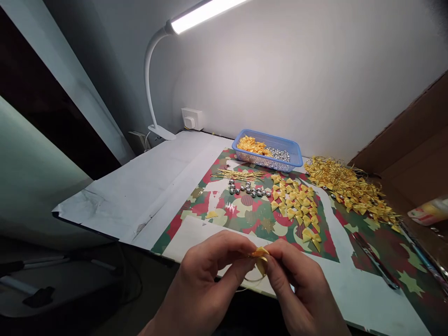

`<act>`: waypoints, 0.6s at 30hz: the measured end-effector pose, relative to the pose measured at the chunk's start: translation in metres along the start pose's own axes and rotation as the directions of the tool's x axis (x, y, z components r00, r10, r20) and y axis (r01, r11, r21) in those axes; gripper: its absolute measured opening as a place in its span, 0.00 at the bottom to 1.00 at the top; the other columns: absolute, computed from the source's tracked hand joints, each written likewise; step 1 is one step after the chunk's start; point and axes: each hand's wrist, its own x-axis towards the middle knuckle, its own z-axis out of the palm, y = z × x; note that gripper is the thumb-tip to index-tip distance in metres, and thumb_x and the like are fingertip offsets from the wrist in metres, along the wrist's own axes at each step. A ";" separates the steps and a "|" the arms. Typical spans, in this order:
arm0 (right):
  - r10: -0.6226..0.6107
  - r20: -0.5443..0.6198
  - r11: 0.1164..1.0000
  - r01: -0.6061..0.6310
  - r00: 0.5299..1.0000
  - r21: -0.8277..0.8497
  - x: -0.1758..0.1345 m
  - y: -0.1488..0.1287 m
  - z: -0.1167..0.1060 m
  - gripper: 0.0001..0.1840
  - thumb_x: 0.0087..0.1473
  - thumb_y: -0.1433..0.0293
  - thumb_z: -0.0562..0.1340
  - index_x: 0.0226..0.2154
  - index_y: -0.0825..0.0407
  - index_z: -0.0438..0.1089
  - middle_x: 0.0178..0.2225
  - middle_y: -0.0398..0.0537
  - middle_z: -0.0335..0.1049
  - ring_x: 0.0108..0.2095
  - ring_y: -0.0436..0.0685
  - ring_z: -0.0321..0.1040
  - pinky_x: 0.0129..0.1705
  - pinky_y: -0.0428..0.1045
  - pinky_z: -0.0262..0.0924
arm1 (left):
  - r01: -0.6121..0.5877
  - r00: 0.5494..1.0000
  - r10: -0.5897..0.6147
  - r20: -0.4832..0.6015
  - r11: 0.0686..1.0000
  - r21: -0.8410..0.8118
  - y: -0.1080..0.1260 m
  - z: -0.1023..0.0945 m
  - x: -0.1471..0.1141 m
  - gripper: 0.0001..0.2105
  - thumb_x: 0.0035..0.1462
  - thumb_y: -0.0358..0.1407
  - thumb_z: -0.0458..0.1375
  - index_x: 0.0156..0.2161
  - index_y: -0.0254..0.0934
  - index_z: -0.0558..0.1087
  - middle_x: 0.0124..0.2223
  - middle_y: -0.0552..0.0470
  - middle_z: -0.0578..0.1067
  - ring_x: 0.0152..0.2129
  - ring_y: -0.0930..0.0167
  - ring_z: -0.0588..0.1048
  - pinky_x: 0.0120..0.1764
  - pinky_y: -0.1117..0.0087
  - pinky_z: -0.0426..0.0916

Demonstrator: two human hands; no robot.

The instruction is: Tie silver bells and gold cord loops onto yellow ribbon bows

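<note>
Between my two hands, just above the table's front edge, is a yellow ribbon bow [261,265] with a thin gold cord [255,280] looping below it. My left hand [219,280] pinches the bow's left side between thumb and forefinger. From the right, my right hand [297,284] pinches its other side the same way. The fingertips cover part of the bow, so how the cord joins it is hidden. Beyond the hands lie rows of loose yellow bows [294,200], a cluster of silver beads [250,189] and a bundle of gold cords [241,175].
A blue basket [297,156] holding bows and silver beads stands at the back. Right of it is a heap of corded yellow bows [346,186]. Tweezers [376,261] lie at the right. A white lamp [149,79] stands back left, near a cardboard-brown panel's opposite side.
</note>
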 end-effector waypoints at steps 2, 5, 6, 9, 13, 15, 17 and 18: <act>0.002 0.037 1.000 -0.003 0.999 0.015 0.000 0.000 -0.003 0.16 0.70 0.63 0.51 0.36 0.48 0.72 0.28 0.39 0.67 0.28 0.49 0.65 0.30 0.44 0.57 | -0.079 0.997 0.080 -0.004 0.993 0.084 -0.001 -0.001 0.001 0.06 0.55 0.29 0.67 0.31 0.44 0.82 0.30 0.55 0.81 0.28 0.67 0.80 0.33 0.74 0.76; 0.016 0.061 0.999 -0.014 0.998 -0.032 0.001 -0.001 -0.006 0.18 0.69 0.58 0.53 0.35 0.48 0.70 0.27 0.39 0.66 0.26 0.49 0.64 0.27 0.45 0.54 | -0.190 0.981 0.180 0.066 0.962 0.197 -0.001 -0.003 0.001 0.08 0.56 0.27 0.66 0.33 0.44 0.83 0.32 0.53 0.82 0.30 0.67 0.80 0.35 0.73 0.75; 0.026 0.058 0.998 -0.023 0.998 -0.057 0.001 -0.001 -0.006 0.16 0.69 0.60 0.54 0.33 0.49 0.69 0.26 0.39 0.64 0.26 0.49 0.62 0.26 0.45 0.53 | -0.185 0.981 0.169 0.097 0.962 0.198 0.000 -0.004 0.002 0.08 0.57 0.27 0.65 0.35 0.44 0.83 0.33 0.52 0.82 0.31 0.66 0.80 0.36 0.73 0.76; 0.086 0.056 0.995 -0.083 0.995 -0.056 0.002 -0.003 -0.006 0.14 0.69 0.66 0.55 0.31 0.50 0.68 0.25 0.39 0.64 0.25 0.48 0.61 0.26 0.45 0.54 | -0.015 0.985 0.001 0.173 0.997 0.080 0.004 -0.007 0.003 0.07 0.57 0.29 0.65 0.38 0.43 0.84 0.36 0.50 0.82 0.34 0.64 0.81 0.37 0.71 0.77; 0.124 0.066 0.992 -0.126 0.990 0.018 0.001 -0.003 -0.004 0.12 0.68 0.65 0.55 0.34 0.49 0.71 0.27 0.39 0.68 0.27 0.49 0.65 0.28 0.44 0.56 | 0.243 0.949 -0.219 0.225 0.966 -0.085 0.010 -0.010 0.005 0.09 0.57 0.35 0.67 0.43 0.41 0.84 0.38 0.47 0.83 0.36 0.62 0.80 0.38 0.70 0.76; 0.105 0.065 0.994 -0.106 0.992 0.020 0.001 -0.003 -0.002 0.11 0.67 0.66 0.56 0.35 0.48 0.72 0.27 0.39 0.68 0.26 0.48 0.65 0.27 0.44 0.57 | 0.268 0.945 -0.247 0.215 0.960 -0.076 0.009 -0.011 0.006 0.08 0.58 0.38 0.67 0.41 0.40 0.84 0.36 0.47 0.83 0.35 0.63 0.80 0.37 0.70 0.74; 0.082 0.052 0.997 -0.083 0.995 0.005 0.004 -0.004 -0.001 0.10 0.67 0.67 0.56 0.36 0.48 0.73 0.27 0.39 0.68 0.25 0.48 0.65 0.26 0.44 0.57 | 0.250 0.951 -0.232 0.205 0.966 -0.064 0.005 -0.012 0.008 0.07 0.57 0.39 0.67 0.38 0.39 0.84 0.35 0.47 0.83 0.34 0.64 0.79 0.37 0.69 0.74; 0.071 0.035 0.997 -0.071 0.997 -0.008 0.005 -0.005 -0.001 0.10 0.67 0.68 0.56 0.37 0.48 0.73 0.27 0.39 0.69 0.25 0.48 0.65 0.26 0.44 0.58 | 0.237 0.954 -0.220 0.204 0.970 -0.062 0.003 -0.012 0.009 0.06 0.57 0.39 0.68 0.37 0.39 0.84 0.35 0.48 0.83 0.34 0.64 0.78 0.38 0.69 0.74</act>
